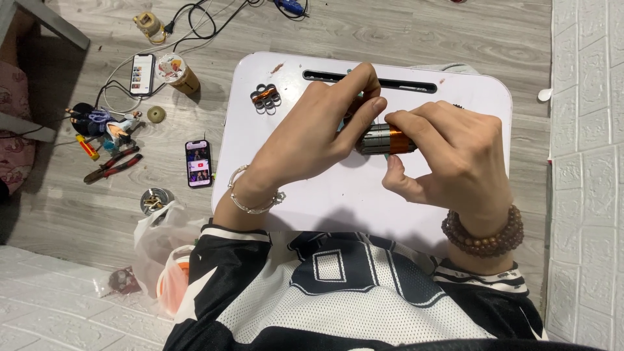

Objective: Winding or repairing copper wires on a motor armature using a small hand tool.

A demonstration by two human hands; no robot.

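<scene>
Both my hands hold a small motor armature, a grey laminated cylinder with copper winding at its right end, above a white lap table. My left hand pinches its left end with thumb and fingers; a silver bracelet is on that wrist. My right hand wraps over its right end; a brown bead bracelet is on that wrist. A small copper coil with round metal loops lies on the table's far left, apart from both hands.
A long slot runs along the table's far edge. On the wooden floor to the left lie two phones, pliers, a cup, cables and a plastic bag. A white wall stands at right.
</scene>
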